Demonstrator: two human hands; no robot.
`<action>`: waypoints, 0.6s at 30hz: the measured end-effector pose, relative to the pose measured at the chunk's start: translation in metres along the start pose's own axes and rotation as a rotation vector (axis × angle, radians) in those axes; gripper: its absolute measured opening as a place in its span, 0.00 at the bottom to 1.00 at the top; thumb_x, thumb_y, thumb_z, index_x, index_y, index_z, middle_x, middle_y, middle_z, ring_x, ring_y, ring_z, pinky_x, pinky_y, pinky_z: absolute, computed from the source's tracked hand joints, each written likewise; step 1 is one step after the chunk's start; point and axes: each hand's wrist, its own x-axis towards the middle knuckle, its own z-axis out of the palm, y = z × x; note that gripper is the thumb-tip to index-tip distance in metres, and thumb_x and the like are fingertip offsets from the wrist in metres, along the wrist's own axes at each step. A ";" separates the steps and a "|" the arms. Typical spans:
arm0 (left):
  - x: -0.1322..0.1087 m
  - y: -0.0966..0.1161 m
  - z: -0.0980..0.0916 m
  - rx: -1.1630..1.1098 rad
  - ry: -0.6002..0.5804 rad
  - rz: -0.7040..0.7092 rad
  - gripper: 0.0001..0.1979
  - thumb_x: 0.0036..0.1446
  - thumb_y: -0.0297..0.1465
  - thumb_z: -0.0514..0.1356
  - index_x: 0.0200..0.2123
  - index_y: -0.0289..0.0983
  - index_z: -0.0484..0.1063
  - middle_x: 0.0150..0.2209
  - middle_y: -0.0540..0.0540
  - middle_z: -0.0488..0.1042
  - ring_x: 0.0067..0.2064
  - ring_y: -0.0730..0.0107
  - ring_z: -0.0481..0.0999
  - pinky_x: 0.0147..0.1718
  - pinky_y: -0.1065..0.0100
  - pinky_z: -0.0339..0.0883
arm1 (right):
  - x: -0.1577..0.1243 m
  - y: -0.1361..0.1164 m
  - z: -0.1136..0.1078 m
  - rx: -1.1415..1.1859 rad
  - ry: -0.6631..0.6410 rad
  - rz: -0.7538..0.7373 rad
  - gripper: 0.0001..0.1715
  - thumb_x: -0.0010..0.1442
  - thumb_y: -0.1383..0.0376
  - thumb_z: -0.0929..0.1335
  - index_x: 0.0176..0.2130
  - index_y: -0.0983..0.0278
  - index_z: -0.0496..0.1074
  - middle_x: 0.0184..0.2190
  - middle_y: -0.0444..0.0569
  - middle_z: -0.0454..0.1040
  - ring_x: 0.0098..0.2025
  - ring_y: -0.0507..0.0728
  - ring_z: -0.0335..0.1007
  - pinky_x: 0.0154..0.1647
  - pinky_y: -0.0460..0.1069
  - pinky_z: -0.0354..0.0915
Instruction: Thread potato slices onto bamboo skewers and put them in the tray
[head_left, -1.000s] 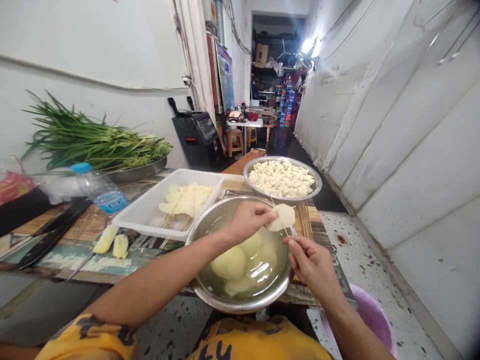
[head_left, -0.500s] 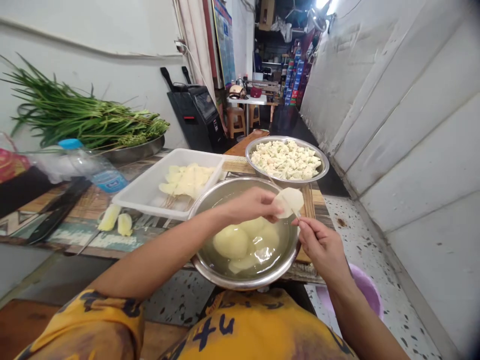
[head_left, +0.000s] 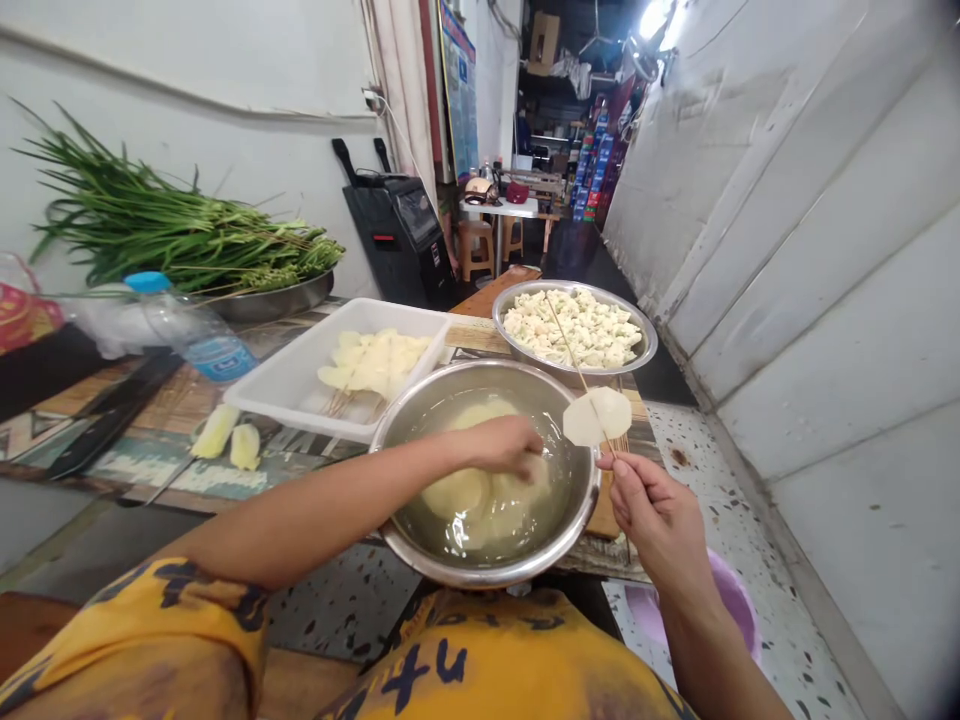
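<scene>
My right hand (head_left: 654,505) pinches the lower end of a thin wooden skewer (head_left: 568,345). Pale potato slices (head_left: 598,416) are threaded on it, just above my fingers. My left hand (head_left: 511,447) reaches into a steel bowl (head_left: 491,577) of water, its fingertips at or under the surface; water and blur hide what they touch. More potato slices (head_left: 459,492) lie in that water. Left of the bowl, a white plastic tray (head_left: 279,385) contains skewered potato slices (head_left: 375,360).
Behind the bowl stands a steel basin (head_left: 651,345) of cauliflower florets (head_left: 577,330). Long green stalks (head_left: 180,230) fill a pan at the left. A water bottle (head_left: 191,330), a dark knife (head_left: 105,420) and two pale vegetable pieces (head_left: 217,432) lie nearby. A purple tub (head_left: 731,610) sits on the floor.
My left hand has let go of the skewered potato slices and moved down-left into the water. My right hand has shifted slightly right and down, with the skewer now tilted up in view.
</scene>
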 end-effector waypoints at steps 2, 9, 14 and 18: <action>0.000 -0.012 -0.014 -0.170 0.082 -0.076 0.07 0.43 0.35 0.61 0.21 0.38 0.74 0.19 0.50 0.70 0.21 0.71 0.67 0.23 0.71 0.55 | -0.002 -0.001 -0.002 -0.050 -0.016 0.006 0.15 0.60 0.59 0.64 0.41 0.67 0.71 0.15 0.36 0.53 0.16 0.46 0.47 0.15 0.42 0.44; -0.013 -0.020 -0.044 -0.269 0.586 -0.176 0.08 0.41 0.35 0.63 0.18 0.38 0.75 0.19 0.48 0.73 0.21 0.72 0.67 0.23 0.71 0.54 | -0.007 0.003 -0.001 -0.070 -0.033 0.062 0.21 0.60 0.56 0.63 0.46 0.68 0.70 0.15 0.36 0.50 0.16 0.47 0.44 0.15 0.43 0.43; -0.013 -0.022 -0.048 -0.707 0.753 -0.309 0.08 0.41 0.34 0.64 0.21 0.34 0.73 0.19 0.48 0.72 0.21 0.71 0.70 0.23 0.70 0.63 | -0.013 0.009 -0.006 -0.187 -0.082 0.036 0.21 0.58 0.56 0.64 0.46 0.67 0.72 0.14 0.37 0.54 0.15 0.48 0.47 0.14 0.43 0.46; -0.008 -0.023 -0.049 -1.130 0.936 -0.255 0.08 0.38 0.29 0.65 0.20 0.33 0.68 0.25 0.48 0.74 0.27 0.70 0.73 0.30 0.67 0.69 | -0.019 0.005 -0.007 -0.308 -0.139 0.008 0.21 0.59 0.57 0.63 0.44 0.67 0.74 0.14 0.40 0.60 0.16 0.49 0.52 0.15 0.43 0.51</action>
